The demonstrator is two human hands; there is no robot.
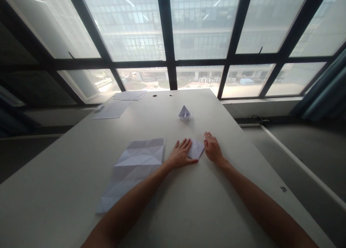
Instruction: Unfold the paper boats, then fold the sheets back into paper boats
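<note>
White paper, folded small [195,148], lies flat on the desk [221,204] between our two hands, and neither hand pinches it. Our left hand [181,155] lies palm down with its fingers spread, covering the fold's left edge and pressing it to the desk; our right hand [212,148] rests flat just beside the right edge, fingers together and pointing away from us. What shows of the fold narrows to a corner nearest us, its long axis running roughly from that corner away toward the window [200,28]. Left of our left forearm lies a large creased sheet [135,168], opened out. Farther up the desk stands a small folded paper figure [184,113], and flat sheets [119,104] lie near the far left corner.
</note>
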